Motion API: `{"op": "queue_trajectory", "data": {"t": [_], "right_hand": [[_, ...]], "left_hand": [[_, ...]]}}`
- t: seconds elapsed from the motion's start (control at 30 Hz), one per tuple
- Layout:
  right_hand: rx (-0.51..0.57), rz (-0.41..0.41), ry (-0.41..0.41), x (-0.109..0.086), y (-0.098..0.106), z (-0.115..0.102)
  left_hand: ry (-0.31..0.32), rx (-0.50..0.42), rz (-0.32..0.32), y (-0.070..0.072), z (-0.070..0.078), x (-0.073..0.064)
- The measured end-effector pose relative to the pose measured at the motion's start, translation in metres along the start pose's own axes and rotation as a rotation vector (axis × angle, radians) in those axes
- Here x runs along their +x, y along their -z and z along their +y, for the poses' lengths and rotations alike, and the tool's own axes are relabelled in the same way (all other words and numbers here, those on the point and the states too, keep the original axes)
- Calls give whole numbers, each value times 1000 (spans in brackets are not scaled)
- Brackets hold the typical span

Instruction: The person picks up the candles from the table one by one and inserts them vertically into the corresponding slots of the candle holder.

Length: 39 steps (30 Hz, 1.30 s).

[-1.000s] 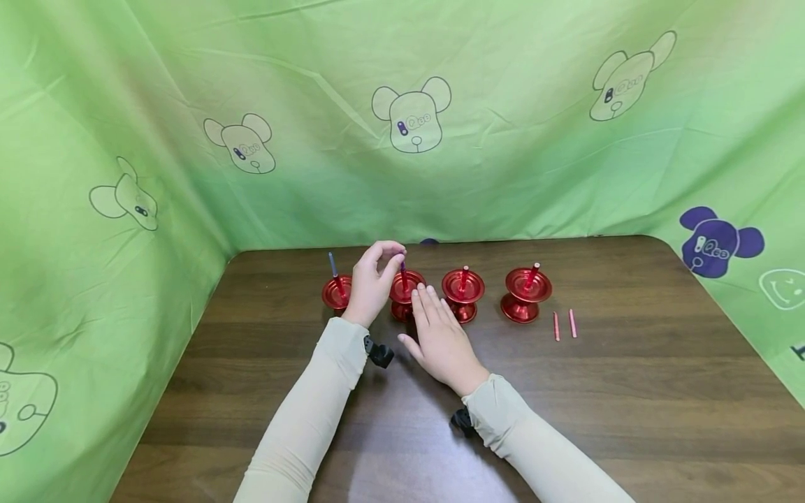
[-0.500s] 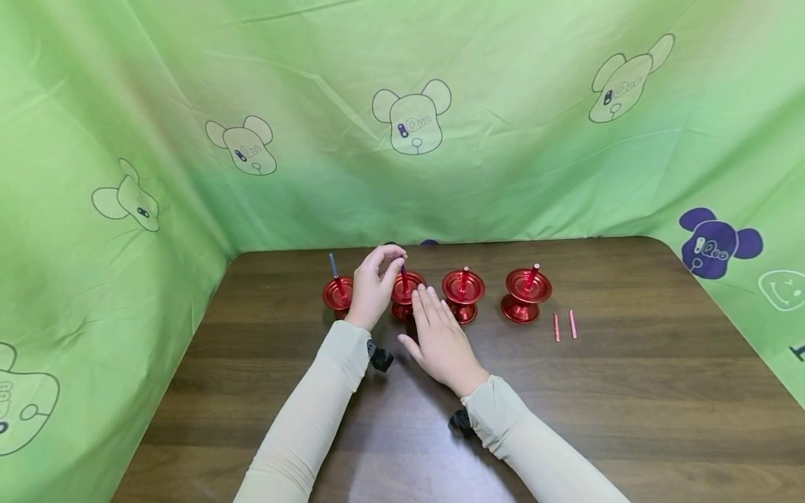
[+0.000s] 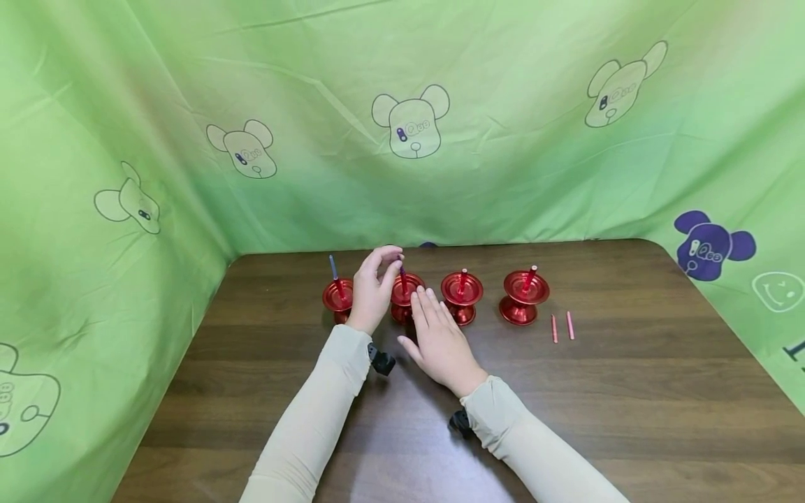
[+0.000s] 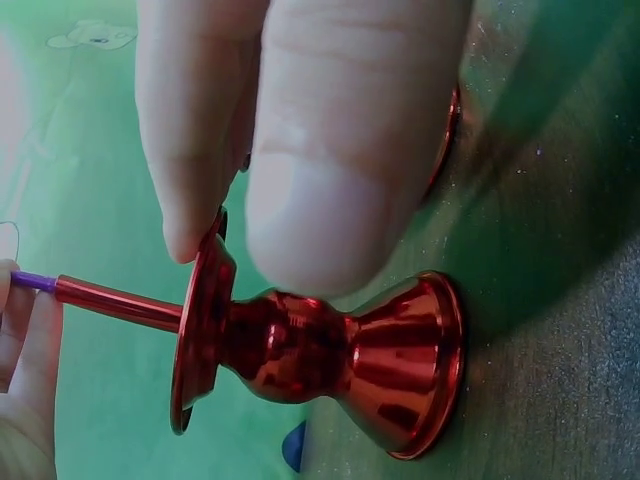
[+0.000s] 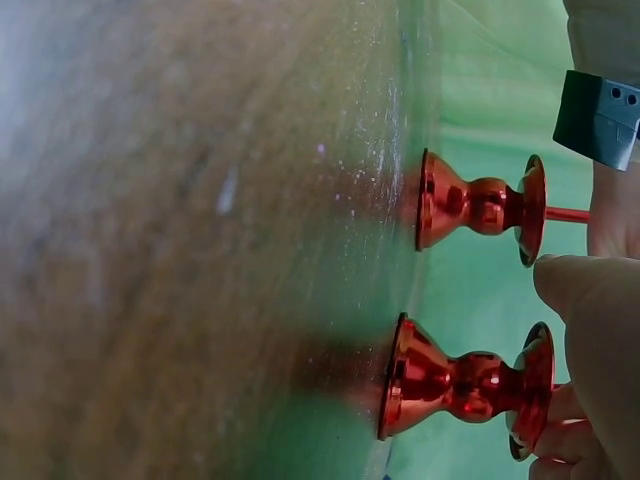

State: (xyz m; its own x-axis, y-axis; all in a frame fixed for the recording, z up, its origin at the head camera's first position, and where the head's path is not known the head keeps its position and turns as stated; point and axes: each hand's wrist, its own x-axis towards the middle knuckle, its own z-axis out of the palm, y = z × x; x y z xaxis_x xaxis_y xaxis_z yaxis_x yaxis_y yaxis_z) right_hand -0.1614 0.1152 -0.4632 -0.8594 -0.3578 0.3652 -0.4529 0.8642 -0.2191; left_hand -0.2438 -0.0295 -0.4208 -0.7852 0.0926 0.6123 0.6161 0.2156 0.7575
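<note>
- We look forward and down from the head.
- Low and close, our sideways wrist views face far.
- Head and left-wrist views share the purple candle (image 4: 37,283).

A purple candle (image 4: 33,281) stood in a red holder (image 4: 285,345).
The candle was slim, its lower end inside the holder's narrow tube (image 4: 120,302), its upper part pinched by the left hand (image 3: 372,286), with a short length visible between; it stood roughly upright, in line with the tube. The holder was glossy and metallic-looking: a round, shallow dish (image 4: 195,340), a bulging stem and a flared foot (image 4: 405,370). It stood upright on the tabletop (image 3: 214,363), second from the left in a row of four, partly hidden behind the right hand (image 3: 440,346) in the head view.
</note>
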Motion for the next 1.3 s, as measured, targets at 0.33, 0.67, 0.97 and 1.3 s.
{"op": "queue_trajectory", "data": {"t": [0.33, 0.67, 0.97, 1.3], "right_hand": [[1, 0, -3, 1, 2, -1], [-2, -12, -8, 1, 3, -3], [52, -24, -43, 0, 1, -4], [165, 72, -31, -4, 12, 3]], "left_hand": [[37, -34, -27, 2, 2, 2], [68, 4, -83, 8, -4, -3], [-24, 160, -104, 17, 8, -14], [-135, 325, -120, 33, 29, -20]]}}
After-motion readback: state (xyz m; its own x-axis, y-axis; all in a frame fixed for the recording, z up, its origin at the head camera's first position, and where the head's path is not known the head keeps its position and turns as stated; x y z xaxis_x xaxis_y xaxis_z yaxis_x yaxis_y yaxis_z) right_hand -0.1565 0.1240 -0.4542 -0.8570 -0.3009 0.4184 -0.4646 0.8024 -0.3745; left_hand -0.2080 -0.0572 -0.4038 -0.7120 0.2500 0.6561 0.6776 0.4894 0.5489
